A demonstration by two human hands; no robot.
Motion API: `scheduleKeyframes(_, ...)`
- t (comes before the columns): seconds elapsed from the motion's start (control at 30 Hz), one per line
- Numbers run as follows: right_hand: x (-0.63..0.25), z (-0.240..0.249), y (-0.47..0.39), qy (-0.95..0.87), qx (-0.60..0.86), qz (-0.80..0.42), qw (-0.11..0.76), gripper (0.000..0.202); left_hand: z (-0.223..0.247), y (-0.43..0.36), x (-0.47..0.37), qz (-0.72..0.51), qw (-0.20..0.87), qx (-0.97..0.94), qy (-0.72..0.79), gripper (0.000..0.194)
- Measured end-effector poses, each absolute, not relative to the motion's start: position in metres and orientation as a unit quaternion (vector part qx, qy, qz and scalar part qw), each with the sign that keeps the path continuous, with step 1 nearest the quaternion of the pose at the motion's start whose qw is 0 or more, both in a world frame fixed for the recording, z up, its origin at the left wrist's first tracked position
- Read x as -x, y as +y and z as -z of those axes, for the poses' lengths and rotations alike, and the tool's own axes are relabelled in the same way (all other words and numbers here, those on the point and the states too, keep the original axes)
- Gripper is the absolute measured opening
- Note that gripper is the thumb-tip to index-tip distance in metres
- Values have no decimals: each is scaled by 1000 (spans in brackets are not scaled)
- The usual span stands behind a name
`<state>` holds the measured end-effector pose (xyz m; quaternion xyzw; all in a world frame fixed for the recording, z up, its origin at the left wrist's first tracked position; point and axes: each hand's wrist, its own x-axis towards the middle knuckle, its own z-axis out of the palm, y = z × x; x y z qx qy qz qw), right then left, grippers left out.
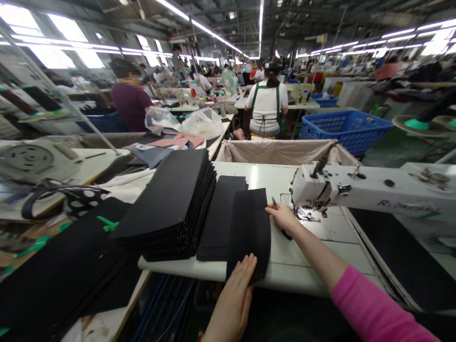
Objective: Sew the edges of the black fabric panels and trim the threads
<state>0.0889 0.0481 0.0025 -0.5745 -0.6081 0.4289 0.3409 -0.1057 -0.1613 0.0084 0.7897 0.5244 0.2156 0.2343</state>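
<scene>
A black fabric panel (249,223) lies slightly bowed over the front of the white sewing table. My left hand (235,289) holds its near end, fingers stretched across the top and the thumb low at the edge. At the panel's upper right edge, my right hand (283,219) pinches with thumb and forefinger. Small dark thread snips (274,203) are tucked in that same hand, tips upward and the handle showing below the palm. Left of the panel are a low pile of black panels (221,213) and a tall stack of black panels (164,194).
A white sewing machine (342,185) stands right of my hand, its needle area lit. More black pieces (399,251) lie beyond it at right. A cloth-lined bin (270,151) and a blue basket (342,126) are behind the table. Co-workers sit farther back.
</scene>
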Motion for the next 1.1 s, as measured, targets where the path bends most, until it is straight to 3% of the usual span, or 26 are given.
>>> scheduleKeyframes(0.2, -84, -11, 38, -618, 544, -449, 348, 27, -6, -163, 116, -190, 203, -804, 526, 96)
scheduleKeyframes(0.63, -100, -4, 29, -618, 571, -413, 349, 22, 2, -166, 131, -239, 248, -767, 541, 87)
scheduleKeyframes(0.83, -85, -1, 35, -645, 600, -385, 276, 37, 1, -165, 128, -209, 188, -794, 539, 91)
scheduleKeyframes(1.1, -69, -9, 53, -721, 635, -236, 149, 26, 6, -167, 115, -138, 105, -806, 566, 85)
